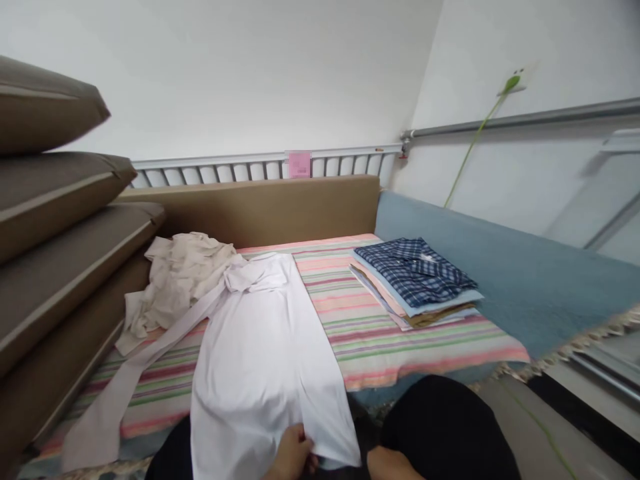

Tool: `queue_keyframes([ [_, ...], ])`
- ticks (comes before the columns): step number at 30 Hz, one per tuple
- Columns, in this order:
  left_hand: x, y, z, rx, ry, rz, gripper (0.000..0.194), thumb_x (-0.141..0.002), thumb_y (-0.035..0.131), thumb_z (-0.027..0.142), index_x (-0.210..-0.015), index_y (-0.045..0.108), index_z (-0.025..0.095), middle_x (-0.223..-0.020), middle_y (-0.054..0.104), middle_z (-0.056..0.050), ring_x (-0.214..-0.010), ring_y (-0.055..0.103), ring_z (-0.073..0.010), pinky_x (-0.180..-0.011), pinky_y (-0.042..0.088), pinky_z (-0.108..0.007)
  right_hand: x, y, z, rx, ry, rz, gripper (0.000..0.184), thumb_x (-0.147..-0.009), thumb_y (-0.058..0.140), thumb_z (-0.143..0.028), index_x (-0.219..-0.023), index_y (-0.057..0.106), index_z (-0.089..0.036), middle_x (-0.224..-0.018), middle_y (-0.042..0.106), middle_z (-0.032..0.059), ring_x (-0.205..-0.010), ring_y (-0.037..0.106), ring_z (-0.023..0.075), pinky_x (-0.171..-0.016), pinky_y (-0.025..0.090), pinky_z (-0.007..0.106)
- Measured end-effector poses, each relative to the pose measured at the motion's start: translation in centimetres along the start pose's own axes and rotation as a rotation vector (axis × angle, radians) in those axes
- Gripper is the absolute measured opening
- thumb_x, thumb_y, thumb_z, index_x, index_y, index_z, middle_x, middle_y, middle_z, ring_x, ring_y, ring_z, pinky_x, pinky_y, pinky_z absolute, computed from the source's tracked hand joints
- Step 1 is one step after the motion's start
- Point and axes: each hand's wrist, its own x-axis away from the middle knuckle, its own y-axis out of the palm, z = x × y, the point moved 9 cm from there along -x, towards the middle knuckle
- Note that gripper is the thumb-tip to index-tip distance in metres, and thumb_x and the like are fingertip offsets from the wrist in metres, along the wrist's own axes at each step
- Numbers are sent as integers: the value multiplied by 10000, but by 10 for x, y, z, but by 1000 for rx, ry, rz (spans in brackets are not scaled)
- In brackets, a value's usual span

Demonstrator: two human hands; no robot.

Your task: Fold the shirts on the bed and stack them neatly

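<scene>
A white long-sleeved shirt (255, 347) lies spread on a striped cloth, its lower end hanging toward me over the front edge. One sleeve stretches out to the lower left; the other lies along the body's right side. My left hand (294, 452) is closed on the shirt near its bottom edge, fingers curled. My right hand (390, 463) is at the bottom of the view by my right knee, just right of the shirt's corner and apart from it. The frame cuts it off, so its fingers are hidden.
A crumpled cream garment (177, 280) lies left of the shirt. Folded clothes with a navy plaid shirt (415, 270) on top form a stack on the striped cloth (330, 293). Brown cushions (60, 267) are piled at the left. A radiator (225, 172) runs behind the sofa back.
</scene>
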Motion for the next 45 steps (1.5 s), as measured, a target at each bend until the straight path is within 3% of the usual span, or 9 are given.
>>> queue_keyframes([
  [4, -4, -4, -1, -35, -5, 23, 91, -624, 590, 273, -604, 529, 208, -408, 457, 28, -419, 472, -155, -521, 382, -323, -11, -64, -56, -25, -217, 151, 317, -817, 432, -273, -962, 713, -249, -996, 704, 88, -959, 643, 252, -849, 488, 366],
  [7, -5, -10, 1, -60, 8, 30, 127, -575, 651, 301, -597, 553, 224, -458, 502, 7, -560, 569, -219, -623, 431, -379, -21, -105, -95, -40, -421, 368, 464, -866, 402, -334, -1309, 496, -233, -1381, 456, 79, -1278, 401, 233, -1068, 311, 395],
  [11, -2, -34, 9, -115, 55, 29, 189, -464, 738, 291, -538, 571, 244, -563, 593, -10, -758, 608, -264, -750, 438, -394, -44, -86, -105, 18, -519, 304, 554, -852, 468, -354, -1389, 365, -266, -1486, 246, 29, -1374, 195, 234, -1130, 165, 456],
  [15, 4, -71, 27, -148, 79, 12, 228, -434, 747, 330, -566, 582, 246, -568, 597, 12, -677, 598, -214, -695, 444, -353, -57, -88, -101, -19, -526, 290, 484, -886, 408, -441, -1340, 446, -280, -1441, 356, 35, -1346, 281, 233, -1118, 199, 462],
  [22, 5, -165, 134, -137, 232, 310, 254, -607, 561, 314, -820, 567, 177, -618, 595, 2, -520, 528, -128, -505, 351, -253, -131, -170, -108, -10, -396, 469, 488, -915, 336, -382, -1327, 468, -157, -1425, 382, 107, -1332, 312, 224, -1112, 212, 421],
  [28, -4, -197, 220, -422, 487, 476, 235, -702, 561, 339, -863, 639, 187, -855, 663, -66, -789, 600, -204, -733, 450, -311, -224, -196, -119, -8, -357, 465, 516, -911, 339, -365, -1371, 395, -137, -1469, 295, 117, -1365, 232, 224, -1110, 188, 421],
  [36, -80, -244, 307, -849, 578, 633, 246, -777, 492, 225, -976, 627, 174, -1052, 642, -114, -1042, 562, -235, -962, 388, -350, -312, -197, -131, 9, -395, 476, 497, -908, 356, -366, -1366, 401, -178, -1473, 296, 82, -1368, 224, 223, -1101, 167, 448],
  [41, -158, -281, 345, -1008, 431, 673, 358, -783, 439, 162, -1104, 568, 72, -1179, 582, -182, -1155, 488, -240, -1038, 288, -346, -319, -181, -119, 0, -416, 555, 485, -913, 348, -411, -1359, 412, -234, -1470, 313, 56, -1369, 215, 220, -1107, 118, 437],
  [45, -212, -285, 353, -992, 346, 698, 492, -696, 590, 300, -1121, 550, 55, -1201, 546, -241, -1186, 443, -346, -1024, 269, -459, -317, -180, -117, -12, -425, 570, 486, -919, 329, -425, -1370, 391, -255, -1471, 315, 46, -1368, 215, 216, -1104, 124, 426],
])
